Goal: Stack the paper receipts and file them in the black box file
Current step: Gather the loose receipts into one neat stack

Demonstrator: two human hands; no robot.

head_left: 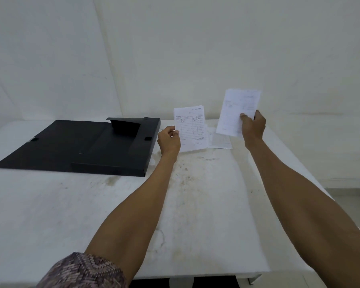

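My left hand [168,140] grips a small stack of lined paper receipts [190,128] by its left edge, held upright above the table. Higher and to the right, my right hand [254,126] pinches a single white receipt [236,112] at its lower right side. Between the two hands, another receipt [219,140] lies flat on the table. The black box file [87,146] lies open at the table's left, lid folded out flat to the left and an inner flap standing up at the back.
The white table [92,215] is stained around its middle. Its right edge [328,194] slopes away toward a grey floor, and a white wall rises right behind the table. A patterned sleeve [81,271] shows at the bottom left.
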